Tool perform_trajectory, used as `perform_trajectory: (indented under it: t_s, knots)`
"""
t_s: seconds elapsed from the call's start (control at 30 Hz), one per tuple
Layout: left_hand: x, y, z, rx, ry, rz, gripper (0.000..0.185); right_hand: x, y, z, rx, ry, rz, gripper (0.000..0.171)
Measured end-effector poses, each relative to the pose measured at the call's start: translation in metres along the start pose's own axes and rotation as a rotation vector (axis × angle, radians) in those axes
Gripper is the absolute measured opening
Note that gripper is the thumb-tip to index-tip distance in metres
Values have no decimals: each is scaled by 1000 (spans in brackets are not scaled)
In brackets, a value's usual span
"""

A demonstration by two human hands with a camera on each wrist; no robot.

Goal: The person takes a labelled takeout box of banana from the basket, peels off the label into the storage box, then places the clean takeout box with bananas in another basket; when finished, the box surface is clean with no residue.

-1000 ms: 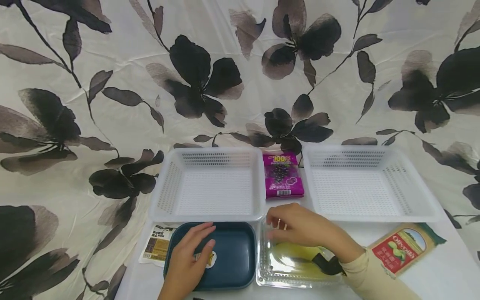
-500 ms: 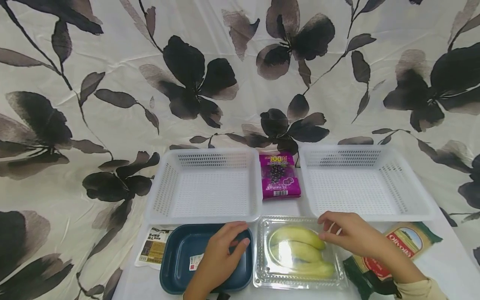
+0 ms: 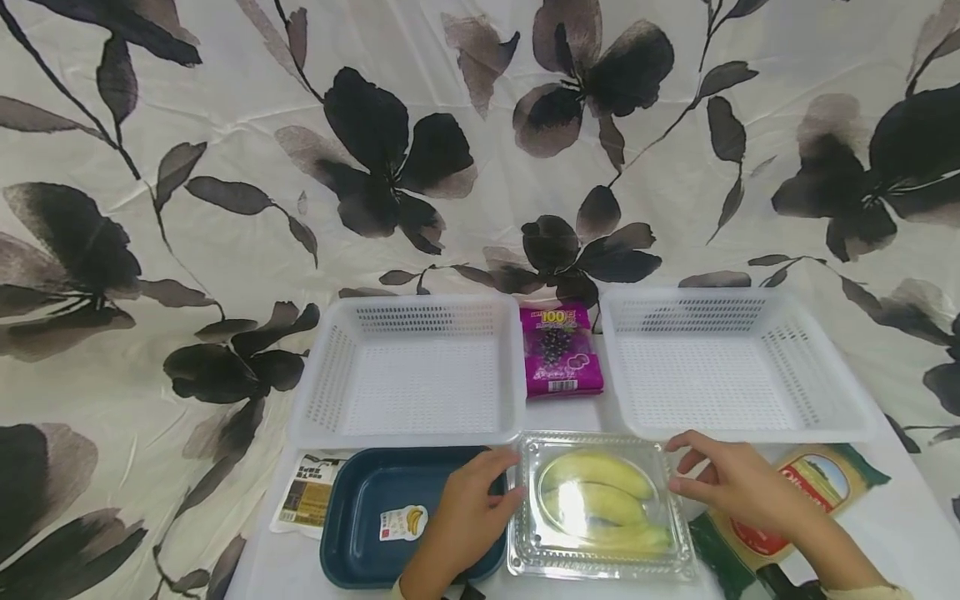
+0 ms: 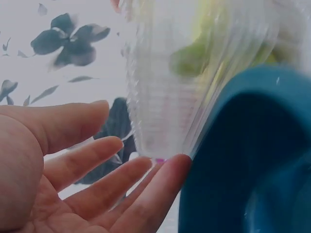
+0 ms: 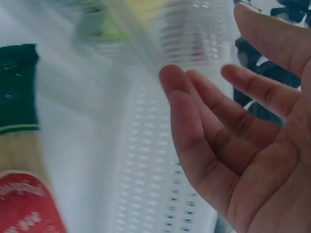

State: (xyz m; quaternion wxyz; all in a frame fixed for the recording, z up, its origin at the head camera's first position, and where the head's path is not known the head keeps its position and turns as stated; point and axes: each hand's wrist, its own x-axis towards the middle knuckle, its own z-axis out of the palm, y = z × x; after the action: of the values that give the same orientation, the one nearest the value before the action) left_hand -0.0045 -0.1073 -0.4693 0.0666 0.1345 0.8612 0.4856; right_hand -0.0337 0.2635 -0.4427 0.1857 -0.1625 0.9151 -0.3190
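both hands spread: left hand & right hand flank banana box; purple pack reads "100".

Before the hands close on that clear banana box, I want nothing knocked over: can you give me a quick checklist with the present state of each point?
1. Left hand at the left edge of the clear box, fingers straight: ok.
2. Right hand at the box's right edge, fingers relaxed: ok.
3. Firm contact on both sides: cannot tell; wrist views are blurred.
4. Box lid shut over the bananas: cannot tell.
5. White baskets behind hold nothing: ok.
6. Blue tray hard against the box: not ok, it crowds the left hand.
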Motion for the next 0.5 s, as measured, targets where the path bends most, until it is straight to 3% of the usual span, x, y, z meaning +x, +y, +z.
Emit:
perform_trajectory:
  t_s: [0.13,0.23,0.37,0.5]
  knots:
    - [-3,-2,6,-5,-39,-28,40,-4,5,3,105,-45,71,54]
    - [-4,-2,9,46,-53,-51,41,-3,7,7,210,-79,99,58]
    - [-7,0,11,116,-9,-18,35,-2,8,13,361,-106,117,62]
    - [-11,-2,17,124,73,62,26,-3,11,19,421,-99,121,61]
